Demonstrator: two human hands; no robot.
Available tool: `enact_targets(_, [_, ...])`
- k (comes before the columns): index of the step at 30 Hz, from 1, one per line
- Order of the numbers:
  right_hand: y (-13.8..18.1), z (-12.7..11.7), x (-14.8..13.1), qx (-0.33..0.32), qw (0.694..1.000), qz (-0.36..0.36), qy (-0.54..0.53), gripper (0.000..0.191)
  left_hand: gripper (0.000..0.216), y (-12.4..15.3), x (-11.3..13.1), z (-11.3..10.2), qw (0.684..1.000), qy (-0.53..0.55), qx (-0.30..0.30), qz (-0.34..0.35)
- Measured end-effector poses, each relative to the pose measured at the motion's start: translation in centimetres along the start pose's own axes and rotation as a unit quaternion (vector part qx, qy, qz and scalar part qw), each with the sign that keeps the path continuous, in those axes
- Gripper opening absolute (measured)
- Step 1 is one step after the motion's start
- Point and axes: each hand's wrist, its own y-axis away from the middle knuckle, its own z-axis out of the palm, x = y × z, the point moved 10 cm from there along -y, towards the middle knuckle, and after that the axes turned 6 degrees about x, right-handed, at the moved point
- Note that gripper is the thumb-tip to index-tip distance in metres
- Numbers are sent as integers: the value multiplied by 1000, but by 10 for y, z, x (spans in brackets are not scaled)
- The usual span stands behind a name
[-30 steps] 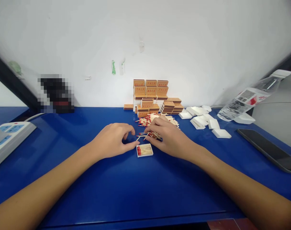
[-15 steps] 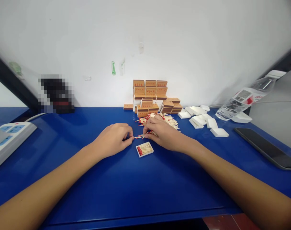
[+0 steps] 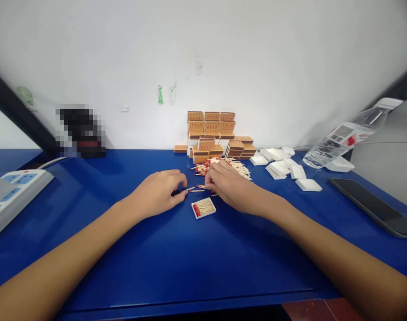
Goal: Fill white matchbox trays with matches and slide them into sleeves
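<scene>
A small white matchbox tray (image 3: 203,208) partly filled with red-tipped matches lies on the blue table (image 3: 176,258) between my hands. My left hand (image 3: 158,192) rests curled just left of it, fingertips pinched near a loose match (image 3: 197,190). My right hand (image 3: 228,185) is curled over the near edge of a heap of loose matches (image 3: 238,167), fingers closed on a few of them. What sits under the right palm is hidden.
Orange matchbox sleeves (image 3: 212,133) are stacked against the white wall. Empty white trays (image 3: 284,167) lie to the right, then a tilted water bottle (image 3: 344,138) and a dark phone (image 3: 374,207). A power strip (image 3: 9,194) sits far left.
The tray has turned slightly and sits a little further from my left hand. My left hand left the tray's corner and moved back to the loose matches; my right hand drew back toward the heap.
</scene>
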Motion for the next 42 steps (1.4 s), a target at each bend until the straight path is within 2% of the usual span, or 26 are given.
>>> enact_targets(5, [15,-11,-23,-54,995,13,-85,18,17,1,7,-4,999,-8,35,28])
enact_targets(10, [19,-8,-45,-62,997,-30,-45,20,14,3,17,-13,998,38,46,36])
enact_targets(14, [18,-12,-40,-50,995,-9,-81,15,11,5,27,-9,995,86,1,40])
enact_targets(18, [20,-12,-34,-53,992,8,-113,10,12,6,33,-2,995,90,-15,46])
enact_targets(29, [13,-12,-33,2,996,-4,-86,12,17,5,36,2,996,79,-6,50])
enact_targets(36, [12,-26,-19,42,994,11,-96,13,18,6,36,4,996,72,-15,49])
enact_targets(39, [11,-23,-14,49,995,15,-85,14,23,7,35,4,997,67,-2,40])
enact_targets(42, [9,-18,-9,60,997,22,-47,12,17,6,34,5,998,60,12,34])
